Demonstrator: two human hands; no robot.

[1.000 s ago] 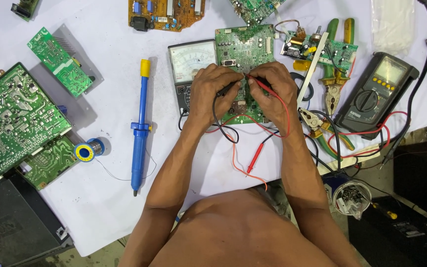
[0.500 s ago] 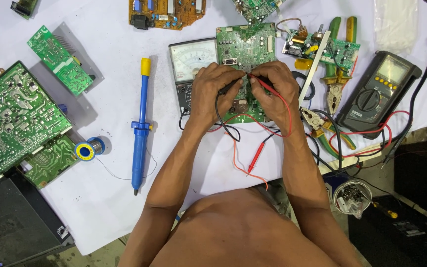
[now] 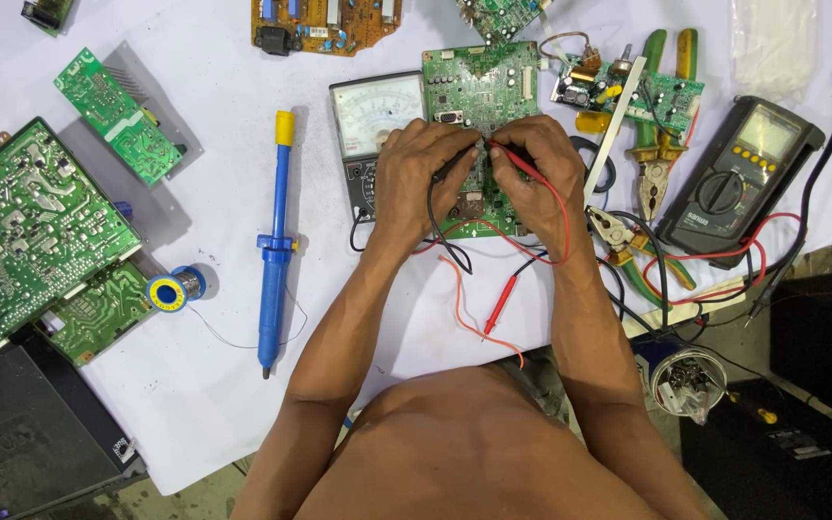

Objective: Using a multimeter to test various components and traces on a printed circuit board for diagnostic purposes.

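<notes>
Where the view begins, at the bottom edge, the person's bare chest and both forearms hide part of the white table, and a loose red probe lies between the arms. Further out, the left hand is curled shut on a black probe, and the right hand is curled shut on a red probe lead; the two tips meet near the middle of the green circuit board, whose lower half the hands cover. Just left of the board an analogue meter is partly hidden by the left hand. A blue desoldering pump lies well to the left, a digital multimeter to the right beside pliers. At the far edge, a brown board is cut off by the frame
</notes>
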